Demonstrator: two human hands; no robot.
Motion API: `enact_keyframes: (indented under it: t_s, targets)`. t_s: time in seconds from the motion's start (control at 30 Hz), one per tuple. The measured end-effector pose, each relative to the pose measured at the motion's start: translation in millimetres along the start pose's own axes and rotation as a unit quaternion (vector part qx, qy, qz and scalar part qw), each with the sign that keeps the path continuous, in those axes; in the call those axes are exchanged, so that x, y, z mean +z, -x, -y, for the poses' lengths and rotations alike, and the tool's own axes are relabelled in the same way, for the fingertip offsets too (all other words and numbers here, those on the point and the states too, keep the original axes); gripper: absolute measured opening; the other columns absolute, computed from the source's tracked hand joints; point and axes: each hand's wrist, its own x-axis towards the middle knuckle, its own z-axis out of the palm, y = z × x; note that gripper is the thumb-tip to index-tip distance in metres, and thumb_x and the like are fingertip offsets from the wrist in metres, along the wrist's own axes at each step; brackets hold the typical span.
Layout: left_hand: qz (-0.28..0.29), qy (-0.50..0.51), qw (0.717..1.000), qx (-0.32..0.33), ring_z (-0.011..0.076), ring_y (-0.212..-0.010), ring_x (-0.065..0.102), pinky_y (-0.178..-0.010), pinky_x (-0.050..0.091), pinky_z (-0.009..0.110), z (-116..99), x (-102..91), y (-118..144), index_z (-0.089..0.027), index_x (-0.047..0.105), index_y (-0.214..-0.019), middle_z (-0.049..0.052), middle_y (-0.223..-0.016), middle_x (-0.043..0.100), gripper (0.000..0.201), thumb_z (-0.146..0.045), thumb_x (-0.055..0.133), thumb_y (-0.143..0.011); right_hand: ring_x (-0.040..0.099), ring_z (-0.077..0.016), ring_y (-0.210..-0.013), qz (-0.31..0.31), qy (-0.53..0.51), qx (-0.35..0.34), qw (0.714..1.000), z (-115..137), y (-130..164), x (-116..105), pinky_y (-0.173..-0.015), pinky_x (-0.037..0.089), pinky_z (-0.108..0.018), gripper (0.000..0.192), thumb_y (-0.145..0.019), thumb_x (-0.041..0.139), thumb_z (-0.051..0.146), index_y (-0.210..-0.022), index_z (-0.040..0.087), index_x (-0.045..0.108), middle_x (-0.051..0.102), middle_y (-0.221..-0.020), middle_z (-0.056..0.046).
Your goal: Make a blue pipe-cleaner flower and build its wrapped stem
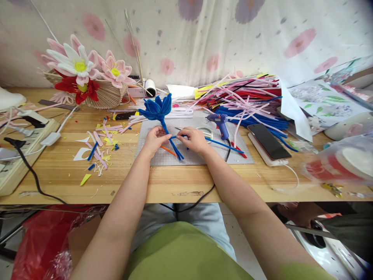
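Observation:
A blue pipe-cleaner flower (157, 108) stands tilted over the grey cutting mat (192, 159), its petals pointing up. My left hand (155, 140) is closed around its stem, below the petals. Loose blue ends of the stem hang down under the fingers. Pinched in my right hand (192, 139) is a blue pipe cleaner (223, 144); its near end meets the stem and its long tail runs right across the mat. An orange-handled tool (168, 150) lies below my left hand, partly hidden. Behind my right hand are white-handled scissors (204, 132), mostly covered.
A blue glue gun (219, 123) rests at the mat's right, its cord trailing forward. Pipe cleaners (244, 95) are heaped behind. A phone (269, 140) lies on the right, near a bagged cup (335, 165). Scraps (101, 146), finished flowers (80, 66) and a power strip (29, 151) occupy the left.

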Motion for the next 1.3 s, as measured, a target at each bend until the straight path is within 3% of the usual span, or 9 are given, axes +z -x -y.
enact_keyframes:
  t_s: [0.53,0.73,0.9,1.17,1.3]
  targets:
    - [0.029,0.061,0.997,-0.047,0.0110,-0.066,0.058,-0.057,0.051,0.025,4.1,-0.8,-3.6,-0.013,0.061,-0.079,0.001,-0.072,0.062,0.041,-0.015,0.078,-0.042,0.052,-0.0128,-0.069,-0.027,-0.020,-0.006,0.999,-2.4,2.1,-3.8,-0.064,0.034,-0.024,0.023,-0.082,0.049,0.034,-0.081,0.019,0.067,0.064,-0.080,-0.003]
    - [0.002,0.083,0.996,-0.033,0.0110,-0.065,0.059,-0.060,0.052,0.027,5.8,0.9,-5.0,-0.012,0.060,-0.078,0.000,-0.069,0.062,0.039,-0.013,0.078,-0.043,0.054,-0.0138,-0.071,-0.050,-0.037,0.005,0.998,1.9,1.8,-3.5,-0.064,0.035,-0.024,0.032,-0.083,0.046,0.043,-0.079,0.018,0.066,0.064,-0.077,-0.004]
    - [-0.006,0.113,0.993,-0.013,0.0110,-0.062,0.060,-0.055,0.052,0.023,3.7,3.6,-5.0,-0.012,0.061,-0.078,0.001,-0.070,0.065,0.037,-0.015,0.078,-0.045,0.057,-0.0146,-0.080,-0.085,-0.059,0.010,0.995,6.0,0.5,4.2,-0.068,0.037,-0.024,0.026,-0.086,0.043,0.037,-0.089,0.020,0.062,0.066,-0.088,-0.004]
    - [-0.056,0.188,0.981,-0.008,0.0069,-0.055,0.059,-0.050,0.049,0.017,1.9,3.9,-7.1,-0.013,0.060,-0.075,-0.001,-0.068,0.064,0.027,-0.010,0.075,-0.052,0.056,-0.0136,-0.073,-0.060,-0.028,-0.006,0.998,16.8,0.9,10.4,-0.064,0.035,-0.023,0.026,-0.088,0.038,0.034,-0.085,0.020,0.059,0.064,-0.081,-0.004]
    - [-0.079,0.192,0.978,-0.006,0.0058,-0.052,0.058,-0.047,0.046,0.015,2.9,6.1,-7.4,-0.013,0.059,-0.074,-0.002,-0.065,0.061,0.024,-0.009,0.073,-0.055,0.055,-0.0128,-0.069,-0.057,-0.026,-0.007,0.998,19.7,1.8,13.3,-0.059,0.034,-0.023,0.027,-0.086,0.041,0.039,-0.100,0.020,0.055,0.063,-0.083,-0.002]
